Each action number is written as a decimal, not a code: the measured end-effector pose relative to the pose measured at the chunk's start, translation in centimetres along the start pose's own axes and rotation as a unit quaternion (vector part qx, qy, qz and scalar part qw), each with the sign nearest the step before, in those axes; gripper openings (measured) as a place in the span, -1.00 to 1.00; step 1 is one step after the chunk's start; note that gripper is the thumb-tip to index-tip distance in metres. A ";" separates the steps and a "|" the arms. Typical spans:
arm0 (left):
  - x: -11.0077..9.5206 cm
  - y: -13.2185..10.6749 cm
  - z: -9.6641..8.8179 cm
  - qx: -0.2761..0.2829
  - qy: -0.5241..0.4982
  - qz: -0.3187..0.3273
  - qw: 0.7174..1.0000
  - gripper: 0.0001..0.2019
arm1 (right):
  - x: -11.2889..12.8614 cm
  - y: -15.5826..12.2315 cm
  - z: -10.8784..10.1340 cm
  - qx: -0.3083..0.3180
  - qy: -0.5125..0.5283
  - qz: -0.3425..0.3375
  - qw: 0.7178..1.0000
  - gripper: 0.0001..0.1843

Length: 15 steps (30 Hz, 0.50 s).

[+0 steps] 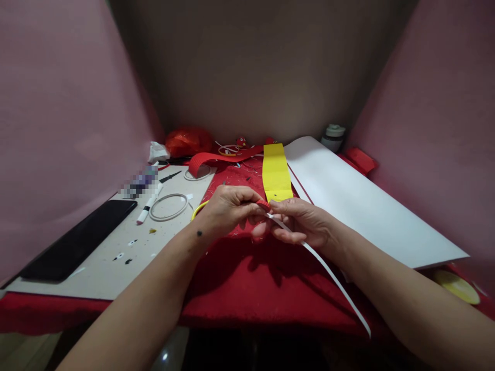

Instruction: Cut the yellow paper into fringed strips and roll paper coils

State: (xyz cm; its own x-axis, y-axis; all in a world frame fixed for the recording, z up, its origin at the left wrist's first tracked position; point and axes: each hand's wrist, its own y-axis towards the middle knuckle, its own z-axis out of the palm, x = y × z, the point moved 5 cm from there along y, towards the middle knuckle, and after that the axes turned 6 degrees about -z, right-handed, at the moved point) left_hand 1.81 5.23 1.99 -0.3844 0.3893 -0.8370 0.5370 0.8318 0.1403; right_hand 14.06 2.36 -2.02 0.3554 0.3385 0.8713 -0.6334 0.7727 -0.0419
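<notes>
And here, over the near half of the red-draped table [247, 309], both hands meet at the centre! The left hand [231, 205] has thumb and forefinger pinched on a small red ribbed piece [263, 205], a firm-looking grip. In from the right comes the right hand [307, 219], its thumb tip at the piece's near end, lower fingers loosely curled. Whether that grip truly pinches or merely steadies, I cannot tell. And look at the white strip [327, 268]: one end meets the red piece between the fingertips, the rest runs past the right fingers and dangles toward the table's near edge.

The step looks like joining or wrapping the strip onto the red piece, fine fingertip work. Next, I'd judge, calls for the left pinch to stay steady while the right guides the strip snugly along, without a slip. Forearms angle inward, both wrists lifted, fingers pointing at each other. Just beyond them lies the yellow ribbed band [277, 170], well within reach.
</notes>
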 end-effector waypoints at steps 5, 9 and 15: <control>0.2 0.0 -0.6 -0.006 -0.010 -0.010 1.000 -0.91 | -0.3 -0.1 -0.4 -0.047 0.003 0.041 0.998 -0.85; 0.2 0.1 -0.8 -0.008 -0.022 -0.005 1.000 -0.91 | -0.4 -0.1 -0.6 -0.077 -0.016 0.046 0.996 -0.88; 0.1 0.1 -0.8 -0.003 -0.017 0.006 1.000 -0.91 | -0.2 -0.3 -0.9 -0.142 -0.033 0.031 0.989 -0.98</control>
State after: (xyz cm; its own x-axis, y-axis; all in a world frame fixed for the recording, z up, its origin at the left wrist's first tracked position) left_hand 1.18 5.70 2.34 -0.3526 0.3849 -0.8529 0.5362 0.8301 0.1530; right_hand 14.77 2.49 -2.63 0.2695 0.3619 0.8924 -0.4311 0.8740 -0.2243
